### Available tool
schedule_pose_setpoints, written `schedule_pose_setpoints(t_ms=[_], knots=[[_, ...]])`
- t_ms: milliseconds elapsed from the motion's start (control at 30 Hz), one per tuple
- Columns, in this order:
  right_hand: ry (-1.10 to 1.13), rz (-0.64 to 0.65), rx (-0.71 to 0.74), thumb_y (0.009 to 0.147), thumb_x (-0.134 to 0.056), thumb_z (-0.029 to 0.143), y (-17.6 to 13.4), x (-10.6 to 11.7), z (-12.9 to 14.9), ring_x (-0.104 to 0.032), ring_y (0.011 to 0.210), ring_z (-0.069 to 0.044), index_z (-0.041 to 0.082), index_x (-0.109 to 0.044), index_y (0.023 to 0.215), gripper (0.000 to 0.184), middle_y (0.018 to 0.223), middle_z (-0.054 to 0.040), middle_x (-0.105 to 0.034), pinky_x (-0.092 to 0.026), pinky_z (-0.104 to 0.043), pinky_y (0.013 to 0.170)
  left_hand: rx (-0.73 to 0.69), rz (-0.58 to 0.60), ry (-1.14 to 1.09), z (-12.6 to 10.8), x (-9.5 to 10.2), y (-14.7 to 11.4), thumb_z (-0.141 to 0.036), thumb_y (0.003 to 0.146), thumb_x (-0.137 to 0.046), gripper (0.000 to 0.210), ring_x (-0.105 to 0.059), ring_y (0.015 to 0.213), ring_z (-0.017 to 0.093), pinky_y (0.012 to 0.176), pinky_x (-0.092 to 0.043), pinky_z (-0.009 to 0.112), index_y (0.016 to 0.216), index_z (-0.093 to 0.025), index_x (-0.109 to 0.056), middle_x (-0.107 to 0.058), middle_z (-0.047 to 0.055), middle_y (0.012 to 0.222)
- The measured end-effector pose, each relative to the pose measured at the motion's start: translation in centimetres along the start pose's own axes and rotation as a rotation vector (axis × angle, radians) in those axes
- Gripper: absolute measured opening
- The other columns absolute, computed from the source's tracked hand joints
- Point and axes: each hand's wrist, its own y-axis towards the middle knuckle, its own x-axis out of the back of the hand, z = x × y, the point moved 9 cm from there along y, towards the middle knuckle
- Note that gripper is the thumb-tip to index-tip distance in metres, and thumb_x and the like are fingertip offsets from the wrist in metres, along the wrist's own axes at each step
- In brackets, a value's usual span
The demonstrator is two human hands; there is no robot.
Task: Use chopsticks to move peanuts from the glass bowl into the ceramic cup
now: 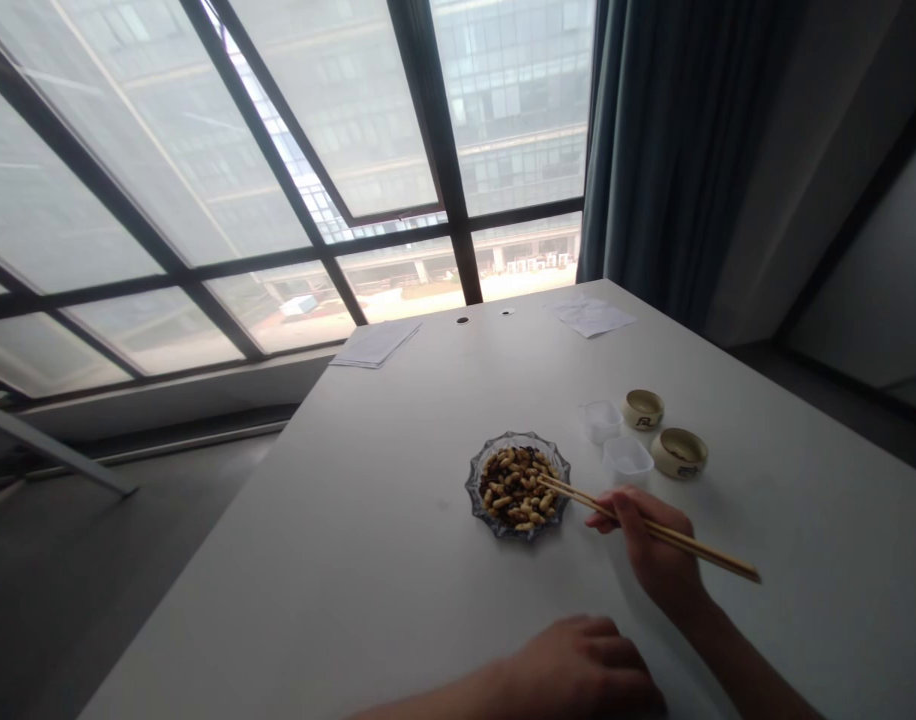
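Observation:
My right hand (657, 545) is closed around a pair of wooden chopsticks (698, 548), whose tips reach into the right side of a scalloped glass bowl (474, 500). The bowl holds many peanuts (514, 485) in their shells, mixed with small dark pieces too small to name. Whether the tips pinch a peanut cannot be made out. Nearer to me, my left hand (589, 665) rests on the table with its fingers curled under and fingertips hidden; nothing shows in it.
Beyond my right hand stand two clear plastic containers (629, 458) and two small beige ceramic bowls (679, 470) with dark markings. Paper sheets (379, 345) lie at the far left of the white table (338, 560), and a crumpled sheet (593, 315) lies at the far right.

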Motion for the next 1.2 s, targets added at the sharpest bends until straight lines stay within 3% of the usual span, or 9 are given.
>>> schedule_pose_setpoints(t_ms=[200, 367, 567, 967, 1200], knots=[[0.031, 0.044, -0.043, 0.099, -0.059, 0.054, -0.5, -1.5, -0.6, -0.072, 0.059, -0.021, 0.021, -0.074, 0.078, 0.042, 0.068, -0.0056, -0.076, -0.057, -0.03, 0.06, 0.095, -0.125, 0.059, 1.1, 2.6, -2.1, -0.039, 0.105, -0.057, 0.022, -0.06, 0.129, 0.022, 0.106, -0.042, 0.032, 0.123, -0.028, -0.061, -0.069, 0.002, 0.137], [0.028, 0.186, -0.033, 0.103, -0.056, 0.047, -0.3, -3.4, -1.3, -0.073, 0.064, -0.02, 0.019, -0.073, 0.083, 0.038, 0.072, -0.005, -0.076, -0.057, -0.029, 0.063, 0.072, -0.161, 0.028, 1.2, 2.4, -2.6, -0.038, 0.107, -0.054, 0.021, -0.056, 0.136, 0.019, 0.112, -0.038, 0.031, 0.124, -0.028, -0.061, -0.068, 0.001, 0.14], [-0.066, 0.292, 0.079, 0.105, -0.055, 0.041, 0.3, -6.2, 0.3, -0.071, 0.069, -0.018, 0.019, -0.072, 0.077, 0.039, 0.073, -0.0029, -0.073, -0.053, -0.028, 0.068, 0.055, -0.159, -0.039, 1.8, 2.2, -2.5, -0.039, 0.105, -0.058, 0.019, -0.056, 0.135, 0.02, 0.113, -0.039, 0.031, 0.12, -0.028, -0.063, -0.068, 0.001, 0.139], [-0.051, 0.213, -0.062, 0.101, -0.057, 0.053, 0.4, -7.0, -1.5, -0.076, 0.067, -0.023, 0.019, -0.075, 0.083, 0.042, 0.077, -0.0084, -0.079, -0.061, -0.031, 0.065, 0.043, -0.167, -0.092, 2.4, 1.1, -3.0, -0.04, 0.104, -0.06, 0.02, -0.056, 0.138, 0.021, 0.116, -0.039, 0.033, 0.117, -0.027, -0.067, -0.068, 0.004, 0.14], [0.001, 0.082, -0.108, 0.097, -0.059, 0.062, 0.5, -4.7, -0.7, -0.078, 0.064, -0.026, 0.019, -0.077, 0.082, 0.049, 0.075, -0.0101, -0.08, -0.065, -0.034, 0.062, 0.063, -0.162, -0.119, 2.6, 1.3, -2.8, -0.042, 0.104, -0.06, 0.02, -0.057, 0.136, 0.021, 0.116, -0.04, 0.033, 0.115, -0.027, -0.067, -0.07, 0.003, 0.138]])
